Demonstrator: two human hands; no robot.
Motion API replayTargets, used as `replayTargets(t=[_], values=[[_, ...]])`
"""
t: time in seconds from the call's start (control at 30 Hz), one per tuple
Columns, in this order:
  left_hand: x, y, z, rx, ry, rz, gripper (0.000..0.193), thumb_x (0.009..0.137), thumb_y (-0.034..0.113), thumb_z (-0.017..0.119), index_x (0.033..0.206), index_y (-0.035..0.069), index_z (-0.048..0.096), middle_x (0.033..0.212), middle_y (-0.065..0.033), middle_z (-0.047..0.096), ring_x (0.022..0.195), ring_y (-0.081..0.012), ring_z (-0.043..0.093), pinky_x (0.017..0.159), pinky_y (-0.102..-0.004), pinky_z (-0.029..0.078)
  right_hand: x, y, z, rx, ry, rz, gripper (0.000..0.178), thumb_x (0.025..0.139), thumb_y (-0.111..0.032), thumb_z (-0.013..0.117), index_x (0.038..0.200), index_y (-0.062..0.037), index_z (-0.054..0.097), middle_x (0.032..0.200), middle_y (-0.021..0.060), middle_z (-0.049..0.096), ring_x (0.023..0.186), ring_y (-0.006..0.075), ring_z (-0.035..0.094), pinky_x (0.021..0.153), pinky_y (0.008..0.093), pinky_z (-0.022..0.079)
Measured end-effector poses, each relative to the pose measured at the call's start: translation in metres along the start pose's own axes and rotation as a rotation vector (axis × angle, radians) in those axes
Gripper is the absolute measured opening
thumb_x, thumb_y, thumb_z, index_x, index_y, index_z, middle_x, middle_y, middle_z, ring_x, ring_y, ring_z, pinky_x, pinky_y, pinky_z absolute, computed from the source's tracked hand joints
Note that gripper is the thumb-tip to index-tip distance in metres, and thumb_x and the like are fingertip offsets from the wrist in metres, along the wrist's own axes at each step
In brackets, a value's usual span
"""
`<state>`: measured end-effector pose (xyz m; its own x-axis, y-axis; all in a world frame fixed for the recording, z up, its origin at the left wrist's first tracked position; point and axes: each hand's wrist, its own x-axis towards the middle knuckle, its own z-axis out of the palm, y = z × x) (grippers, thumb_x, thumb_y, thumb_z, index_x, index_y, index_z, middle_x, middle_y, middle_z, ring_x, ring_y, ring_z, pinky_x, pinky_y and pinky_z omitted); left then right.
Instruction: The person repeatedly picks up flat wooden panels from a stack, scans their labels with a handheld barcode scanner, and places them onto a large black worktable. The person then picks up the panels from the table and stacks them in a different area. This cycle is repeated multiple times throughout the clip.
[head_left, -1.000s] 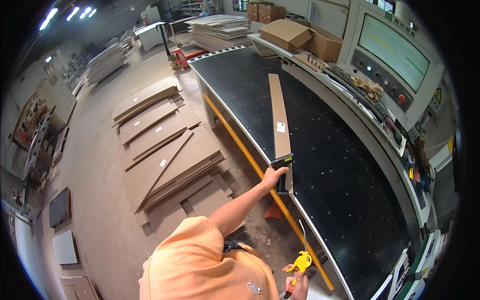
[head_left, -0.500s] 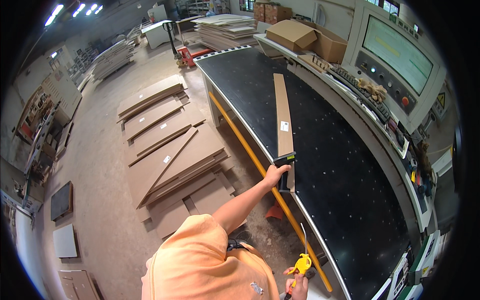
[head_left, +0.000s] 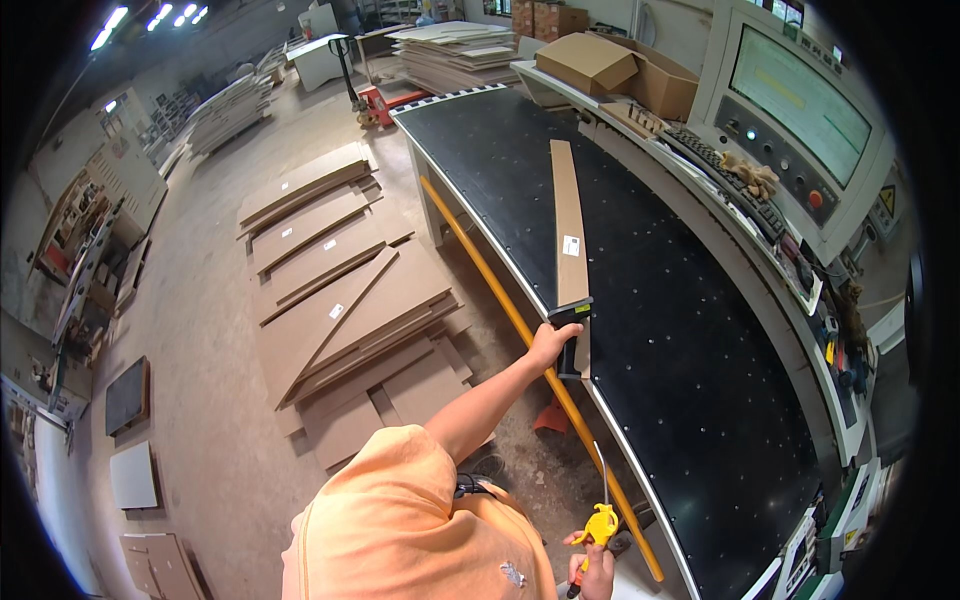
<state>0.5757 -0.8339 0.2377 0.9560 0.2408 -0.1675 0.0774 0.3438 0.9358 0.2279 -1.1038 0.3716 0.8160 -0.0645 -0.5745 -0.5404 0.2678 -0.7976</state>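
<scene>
My left hand is closed round the handle of a black handheld scanner with a small yellow-green patch on top. The scanner is over the near part of a long, narrow brown board, which lies lengthwise on a black-topped table and bears a white label. Down by the table's near edge, my right hand grips a yellow air blow gun. Its thin metal nozzle points upward, beside a yellow rail.
Stacked brown panels with white labels lie on the floor to the left. A yellow rail runs along the table's side. On the right stand a control console with a screen, a keyboard and cardboard boxes. A red pallet jack stands behind.
The whole view has shifted slightly. My left hand keeps its grip on the scanner by the board, and my right hand still holds the air blow gun.
</scene>
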Motion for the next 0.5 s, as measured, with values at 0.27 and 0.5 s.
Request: replayTargets(t=[0.27,0.5], values=[[0.003,-0.001,-0.001,0.011,-0.027,0.014,0.028,0.084,0.028,0.074,0.092,0.001,0.069,0.084,-0.0018,0.065,0.076,-0.0113,0.06,0.071,-0.0296,0.049,0.012,0.006,-0.01,0.045,-0.105,0.064,0.015,0.103,-0.025,0.052,0.11,-0.0146,0.06,0.073,-0.0074,0.041,0.056,0.0026,0.036,0.047,0.0188,0.026],[0.009,-0.007,-0.003,0.067,0.003,0.062,0.031,0.083,0.026,0.073,0.094,-0.003,0.07,0.086,-0.005,0.069,0.077,-0.0138,0.064,0.072,-0.0322,0.053,0.011,-0.01,-0.004,0.079,-0.254,0.059,0.006,0.097,-0.017,0.056,0.1,-0.0126,0.056,0.08,-0.0074,0.045,0.063,0.0029,0.039,0.055,0.018,0.029]])
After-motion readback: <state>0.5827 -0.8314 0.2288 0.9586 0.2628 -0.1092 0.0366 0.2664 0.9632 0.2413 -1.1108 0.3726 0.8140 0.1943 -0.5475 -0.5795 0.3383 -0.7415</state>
